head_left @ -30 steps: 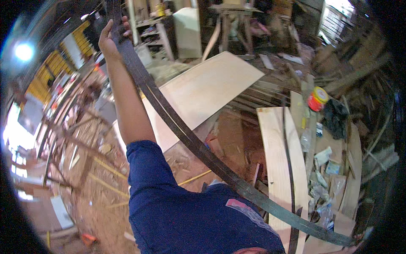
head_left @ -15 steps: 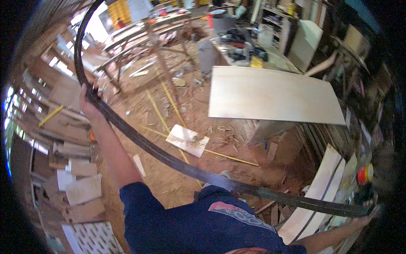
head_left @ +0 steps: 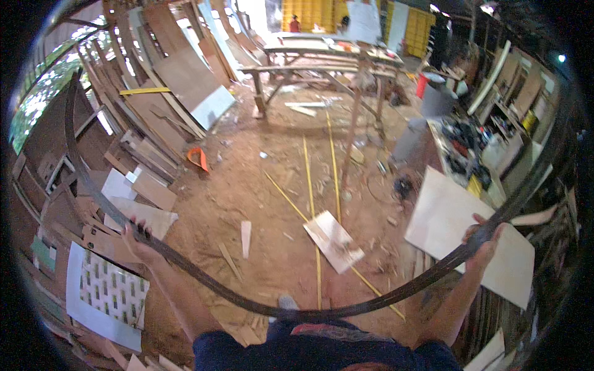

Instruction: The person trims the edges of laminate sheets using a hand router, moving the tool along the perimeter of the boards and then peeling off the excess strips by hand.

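A long, dark, narrow strip (head_left: pixel 322 315) spans the view in front of my waist, its ends rising toward both sides. I cannot tell its material, and the lens bends its shape. My left hand (head_left: pixel 141 245) is closed round it on the left, fingertips showing over its upper edge. On the right, my right hand (head_left: pixel 484 246) grips it too, thumb and fingers on either side. Behind the right hand lies a pale flat board (head_left: pixel 439 216). A smaller pale board (head_left: pixel 334 241) rests on the dirt floor beyond the strip's middle.
Yellow strips (head_left: pixel 308 179) and wood scraps lie on the floor. A wooden workbench (head_left: pixel 322 69) stands ahead. Boards (head_left: pixel 185 74) lean along the left wall, near an orange object (head_left: pixel 197 159). At right are a grey bin (head_left: pixel 437 99) and a cluttered bench (head_left: pixel 461 145).
My view has swung left. Both hands still hold the strip; it now lies more level across my body, with the right hand higher in view and the left lower.
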The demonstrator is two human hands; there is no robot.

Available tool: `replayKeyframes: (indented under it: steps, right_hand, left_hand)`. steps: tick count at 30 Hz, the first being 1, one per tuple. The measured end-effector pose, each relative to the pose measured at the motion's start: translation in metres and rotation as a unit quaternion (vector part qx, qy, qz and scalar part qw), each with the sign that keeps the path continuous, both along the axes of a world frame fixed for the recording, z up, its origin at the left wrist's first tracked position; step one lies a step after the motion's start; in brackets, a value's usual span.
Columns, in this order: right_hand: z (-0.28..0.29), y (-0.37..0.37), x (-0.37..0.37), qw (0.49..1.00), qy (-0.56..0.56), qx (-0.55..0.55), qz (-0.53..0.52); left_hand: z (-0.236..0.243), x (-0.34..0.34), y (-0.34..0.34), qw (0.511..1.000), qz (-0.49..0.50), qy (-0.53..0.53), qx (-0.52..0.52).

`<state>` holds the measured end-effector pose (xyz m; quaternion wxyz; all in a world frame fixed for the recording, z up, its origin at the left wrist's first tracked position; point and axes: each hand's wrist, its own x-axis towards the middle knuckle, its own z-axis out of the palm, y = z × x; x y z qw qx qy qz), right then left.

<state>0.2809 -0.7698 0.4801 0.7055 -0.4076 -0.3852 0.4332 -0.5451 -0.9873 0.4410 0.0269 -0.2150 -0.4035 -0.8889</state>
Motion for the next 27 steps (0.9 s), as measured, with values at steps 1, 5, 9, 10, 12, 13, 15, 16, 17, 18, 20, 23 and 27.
replayKeyframes:
  steps: [1,5,9,10,12,13,15,16,17,18,20,23,27]
  right_hand:
    - [-0.005,0.033,-0.043,0.999,0.013,-0.001,0.035]
    - [-0.01,0.131,-0.216,0.991,0.02,-0.054,0.124]
    - [-0.011,0.199,-0.365,0.978,-0.123,-0.032,0.168]
    - [-0.012,0.213,-0.392,0.976,-0.118,-0.034,0.182]
    - [-0.017,0.243,-0.439,0.959,-0.172,-0.038,0.221]
    - [-0.014,0.254,-0.463,0.952,-0.205,-0.028,0.227]
    - [-0.03,0.286,-0.506,0.942,-0.233,-0.016,0.242]
    - [-0.036,0.304,-0.523,0.934,-0.266,-0.006,0.238]
    - [-0.036,0.32,-0.543,0.923,-0.261,-0.002,0.285]
    - [-0.039,0.339,-0.561,0.921,-0.26,0.004,0.291]
    - [-0.048,0.381,-0.595,0.911,-0.266,0.046,0.312]
    - [-0.034,0.454,-0.629,0.872,-0.344,0.103,0.332]
    - [0.001,0.537,-0.683,0.832,-0.416,0.194,0.312]
  left_hand:
    - [-0.002,-0.012,0.001,1.0,0.025,-0.008,-0.006]
    - [0.015,-0.032,0.031,0.995,0.086,-0.028,-0.033]
    - [0.024,-0.088,0.069,0.994,0.102,-0.004,-0.025]
    - [0.028,-0.104,0.082,0.995,0.092,-0.004,-0.036]
    - [0.029,-0.121,0.134,0.996,0.088,0.013,-0.032]
    - [0.034,-0.125,0.164,0.994,0.096,0.021,-0.039]
    - [0.031,-0.143,0.208,0.997,0.061,0.028,-0.026]
    - [0.031,-0.148,0.234,0.998,0.054,0.033,-0.021]
    - [0.035,-0.156,0.253,0.997,0.068,0.04,-0.021]
    - [0.034,-0.162,0.279,0.996,0.068,0.057,-0.025]
    - [0.037,-0.172,0.328,0.994,0.081,0.07,-0.036]
    - [0.057,-0.189,0.392,0.981,0.082,0.153,-0.087]
    - [0.093,-0.195,0.464,0.947,0.078,0.205,-0.236]
